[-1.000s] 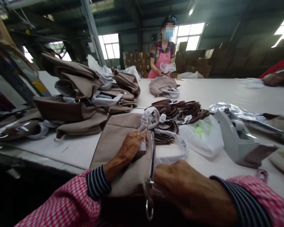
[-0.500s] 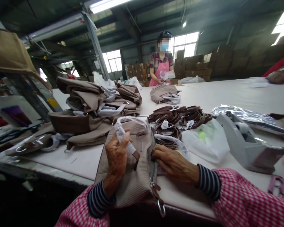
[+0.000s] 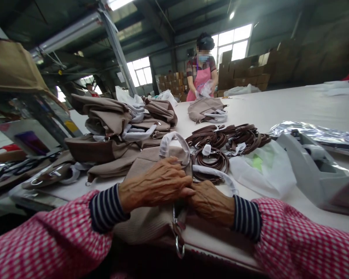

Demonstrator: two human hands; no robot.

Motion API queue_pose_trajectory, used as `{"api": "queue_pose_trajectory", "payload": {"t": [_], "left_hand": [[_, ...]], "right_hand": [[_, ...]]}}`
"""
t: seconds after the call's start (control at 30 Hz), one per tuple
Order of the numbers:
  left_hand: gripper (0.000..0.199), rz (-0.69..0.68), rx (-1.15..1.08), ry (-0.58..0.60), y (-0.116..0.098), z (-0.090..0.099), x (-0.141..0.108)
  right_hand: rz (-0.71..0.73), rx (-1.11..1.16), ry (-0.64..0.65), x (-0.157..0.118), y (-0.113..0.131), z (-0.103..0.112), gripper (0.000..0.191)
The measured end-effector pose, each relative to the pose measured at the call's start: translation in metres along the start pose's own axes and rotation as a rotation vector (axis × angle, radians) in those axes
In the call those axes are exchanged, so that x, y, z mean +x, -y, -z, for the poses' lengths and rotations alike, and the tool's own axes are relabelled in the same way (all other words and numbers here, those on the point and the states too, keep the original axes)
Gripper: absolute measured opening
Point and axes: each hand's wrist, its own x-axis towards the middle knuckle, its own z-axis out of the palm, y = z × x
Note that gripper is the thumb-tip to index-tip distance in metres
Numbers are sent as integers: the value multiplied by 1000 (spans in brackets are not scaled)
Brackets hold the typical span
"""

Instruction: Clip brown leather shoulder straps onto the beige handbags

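A taupe ribbed handbag (image 3: 142, 224) lies at the table's near edge. Its wrapped handle (image 3: 174, 140) stands up at the far side, and a metal ring (image 3: 179, 248) hangs off the near end. My left hand (image 3: 159, 183) reaches across the bag, its fingers closed at the zipped opening; the fingertips are partly hidden. Against it, my right hand (image 3: 211, 202) has its fingers curled on the opening's right edge. Below both hands a stretch of open zipper (image 3: 175, 215) shows. A second wrapped handle (image 3: 216, 174) lies to the right.
Several similar bags (image 3: 104, 153) are piled at left. Coiled brown straps (image 3: 212, 159), a plastic bag (image 3: 263, 166) and a grey tape dispenser (image 3: 314, 170) lie to the right. Across the table, a co-worker (image 3: 203, 75) handles clear plastic behind another handbag (image 3: 205, 108).
My left hand has let go of the wrapped handle and moved right and down to the zipped opening, beside my right hand. The handle now stands more upright.
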Motion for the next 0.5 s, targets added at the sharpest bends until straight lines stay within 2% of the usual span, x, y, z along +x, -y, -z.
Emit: {"api": "queue_pose_trajectory", "payload": {"t": [0.13,0.23,0.3,0.37,0.43,0.5], "left_hand": [[27,-33,46,25,10,-2,2],[42,-37,194,116,21,7,-3],[48,53,249,162,31,15,-12],[42,202,244,177,43,18,-24],[28,341,231,178,54,12,-36],[18,407,229,199,61,-1,-45]], "right_hand": [[85,-42,-96,-10,1,-5,35],[56,6,-66,-16,2,2,24],[28,22,-34,-15,1,6,13],[24,7,-53,-13,-1,7,11],[43,-32,-103,-12,-4,3,13],[72,-73,-154,-11,-7,-1,15]]}}
